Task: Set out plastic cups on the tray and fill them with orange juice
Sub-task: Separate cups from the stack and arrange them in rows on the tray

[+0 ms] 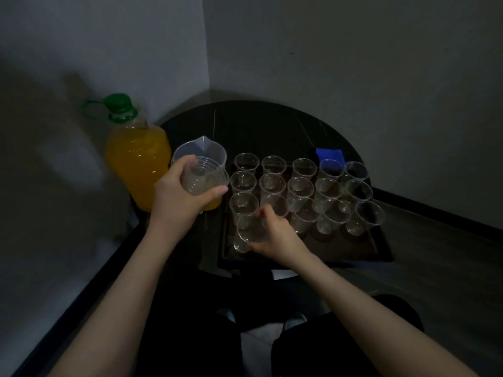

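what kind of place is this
Probably a dim room corner at home: a round dark table against bare walls, with a tray of plastic cups and an orange juice bottle.

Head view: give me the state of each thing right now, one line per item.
Large clear plastic bottle of orange juice: upright, green cap on, nearly full.
Clear plastic jug: upright, empty.
Stack of clear plastic cups: gripped by left hand, off the tray.
Single clear plastic cup: tilted, held by right hand over the tray.
Clear cups in rows: upright, empty.
Dark rectangular tray: near strip still bare.
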